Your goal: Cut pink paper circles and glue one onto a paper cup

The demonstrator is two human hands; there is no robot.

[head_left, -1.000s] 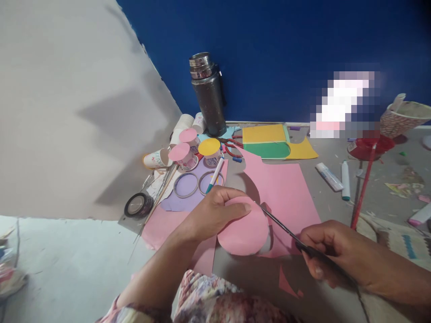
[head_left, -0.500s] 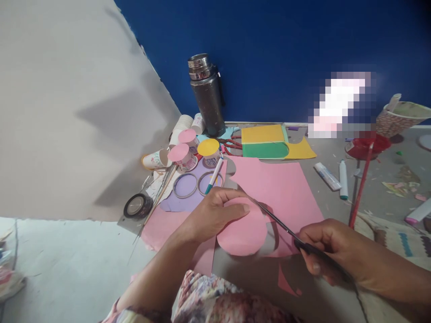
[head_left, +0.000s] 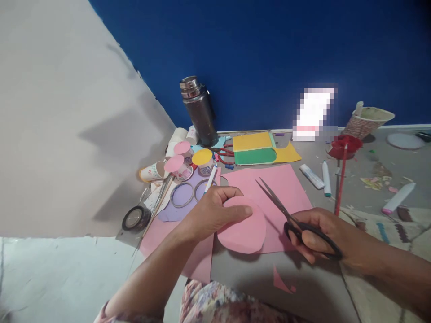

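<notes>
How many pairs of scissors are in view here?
2. Black-handled scissors are in the right hand, blades open over the pink sheet. Red-handled scissors lie by the steel flask, left of the green paper. Clutter may hide others.

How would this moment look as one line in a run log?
left hand: holds pink paper circle | right hand: holds black scissors, blades open, clear of circle | under: pink sheet
</notes>
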